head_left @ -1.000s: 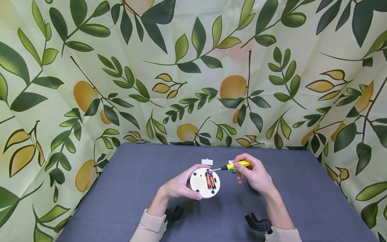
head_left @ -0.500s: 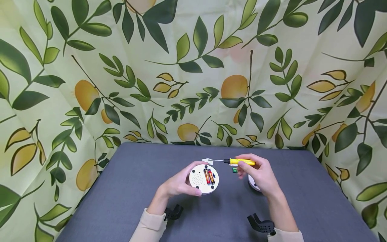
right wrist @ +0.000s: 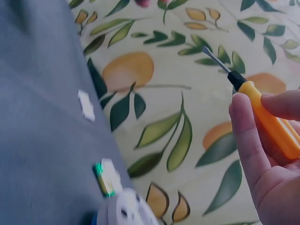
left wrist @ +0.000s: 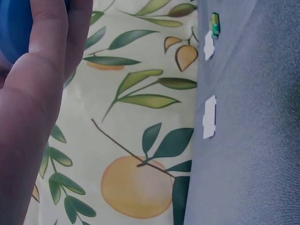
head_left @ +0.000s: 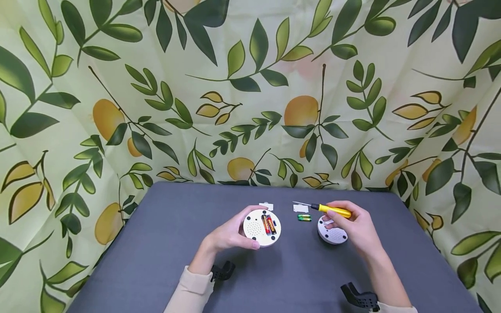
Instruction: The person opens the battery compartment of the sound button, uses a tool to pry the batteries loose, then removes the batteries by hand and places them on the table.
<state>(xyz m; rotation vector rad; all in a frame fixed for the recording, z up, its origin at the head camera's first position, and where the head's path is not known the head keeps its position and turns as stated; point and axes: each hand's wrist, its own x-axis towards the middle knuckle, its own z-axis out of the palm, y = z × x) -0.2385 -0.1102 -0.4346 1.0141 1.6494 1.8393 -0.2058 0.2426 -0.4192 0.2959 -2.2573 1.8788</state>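
My left hand (head_left: 236, 230) grips a round white device (head_left: 256, 234) by its edge, its underside turned up. Two red-and-black batteries (head_left: 268, 224) lie in the device's uncovered compartment. In the left wrist view, fingers curl round the device's blue side (left wrist: 14, 30). Between thumb and fingers my right hand (head_left: 354, 221) pinches a screwdriver (head_left: 334, 211) with a yellow handle and black collar. Its flat metal tip points left, away from the device. Below the right hand, a second round white device (head_left: 332, 233) rests on the table, partly covered by the fingers.
On the grey table (head_left: 176, 261) a white battery cover (head_left: 300, 208) lies behind a pair of green batteries (head_left: 304, 217). Another white cover (head_left: 267, 206) sits just behind the held device. A leaf-patterned cloth (head_left: 250, 108) hangs around the table's back and sides.
The right hand has drawn the screwdriver off the batteries, away to the right. The second device and green batteries have come into fuller view. The left hand keeps its grip, barely shifting.
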